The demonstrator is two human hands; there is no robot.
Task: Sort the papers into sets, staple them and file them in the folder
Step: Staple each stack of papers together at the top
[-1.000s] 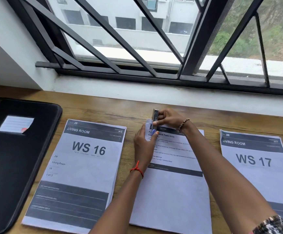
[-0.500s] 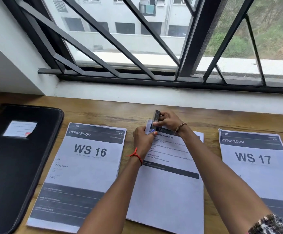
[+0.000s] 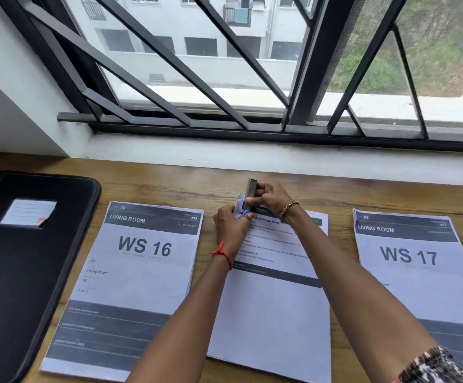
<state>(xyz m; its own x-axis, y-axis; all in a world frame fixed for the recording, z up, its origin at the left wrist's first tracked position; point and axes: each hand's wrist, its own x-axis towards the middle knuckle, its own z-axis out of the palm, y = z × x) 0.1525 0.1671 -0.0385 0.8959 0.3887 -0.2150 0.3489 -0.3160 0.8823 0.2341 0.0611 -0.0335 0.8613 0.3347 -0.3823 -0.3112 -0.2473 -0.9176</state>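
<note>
Head view shows the middle set [image 3: 274, 313] lying on the worktop [image 3: 186, 189] between WS 16 [image 3: 141, 272] and WS 17 [image 3: 418, 272], its far-left corner pinched by the left hand [image 3: 231, 228] while the right hand [image 3: 270, 196] grips the stapler [image 3: 251, 187] over it; the person should square the sheets, then squeeze firmly.

Left wrist: red thread [image 3: 222, 254]. Right wrist: beaded bracelet [image 3: 288, 210]; black-white patterned sleeve [image 3: 435, 366].

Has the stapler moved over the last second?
No. The stapler stays at the top-left corner of the middle papers, with the same gap to the right of the WS 16 papers; only the camera shifted.
</note>
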